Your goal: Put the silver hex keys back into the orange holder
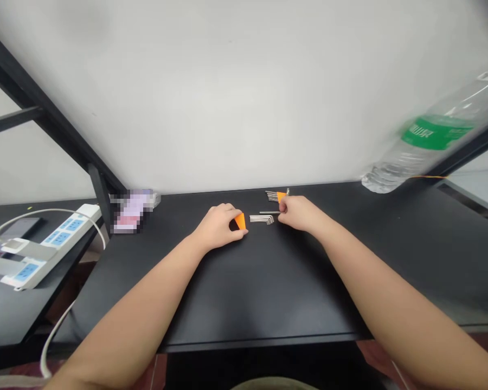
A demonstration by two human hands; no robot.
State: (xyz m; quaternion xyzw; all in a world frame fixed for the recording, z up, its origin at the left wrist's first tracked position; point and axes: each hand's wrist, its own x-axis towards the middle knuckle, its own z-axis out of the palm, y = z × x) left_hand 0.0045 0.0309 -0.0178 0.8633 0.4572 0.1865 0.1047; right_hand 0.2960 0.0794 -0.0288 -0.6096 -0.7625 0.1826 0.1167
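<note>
My left hand (pixel 219 227) grips a small orange plastic holder (pixel 240 221) between thumb and fingers, at the middle of the black table (pixel 264 292). Just right of that holder lies a row of several L-shaped hex keys (pixel 262 219), their bent ends to the right. Pinched in my right hand (pixel 299 213) is a single hex key (pixel 270 212), its long arm pointing left above the row. Behind my right fingers sits a second orange holder (pixel 281 196) with several hex keys in it. My right hand partly covers this second holder.
A large clear bottle with a green label (pixel 437 132) stands at the back right by the wall. On the left are a white power strip (pixel 61 241) with plugs and a cable, a dark phone (pixel 22 227), a pixelated pinkish item (pixel 132 211) and a black metal frame (pixel 65 127).
</note>
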